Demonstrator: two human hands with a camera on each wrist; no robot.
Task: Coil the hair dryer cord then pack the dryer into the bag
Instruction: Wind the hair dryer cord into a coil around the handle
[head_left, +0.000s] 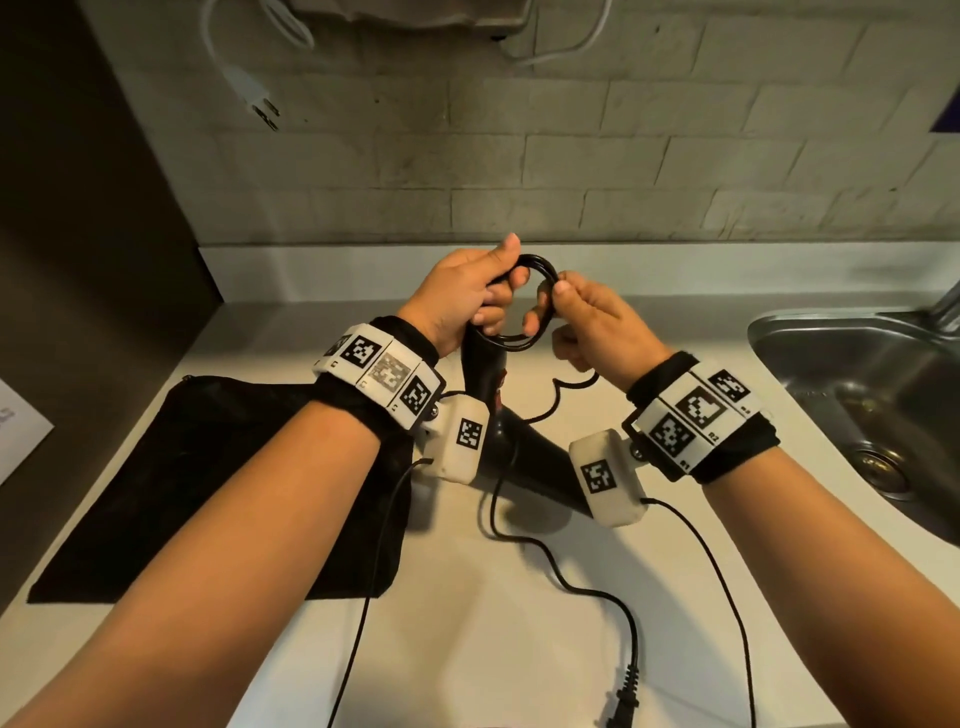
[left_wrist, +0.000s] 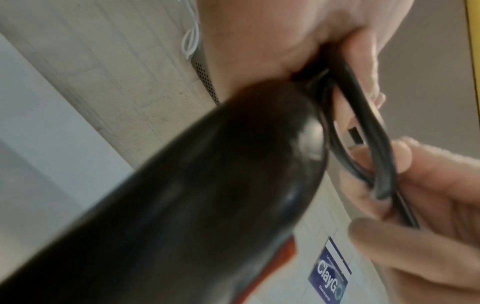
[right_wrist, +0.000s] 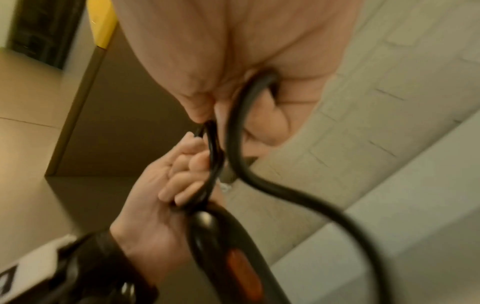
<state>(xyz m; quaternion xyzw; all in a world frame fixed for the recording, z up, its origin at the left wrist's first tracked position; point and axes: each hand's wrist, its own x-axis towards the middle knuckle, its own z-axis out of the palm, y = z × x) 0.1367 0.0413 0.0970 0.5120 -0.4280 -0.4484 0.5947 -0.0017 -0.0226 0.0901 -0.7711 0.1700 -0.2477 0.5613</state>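
A black hair dryer with a red switch hangs handle-up above the counter, its nozzle pointing down and toward me. My left hand grips the top of the handle together with the left side of a small coil of black cord. My right hand pinches the coil's right side, and the loose cord runs out from under its fingers. The rest of the cord trails down across the counter to the plug. The flat black bag lies on the counter to the left.
A steel sink is set into the white counter on the right. A brick wall stands behind, with a white cable and plug hanging at upper left. Thin sensor wires trail from both wrist units.
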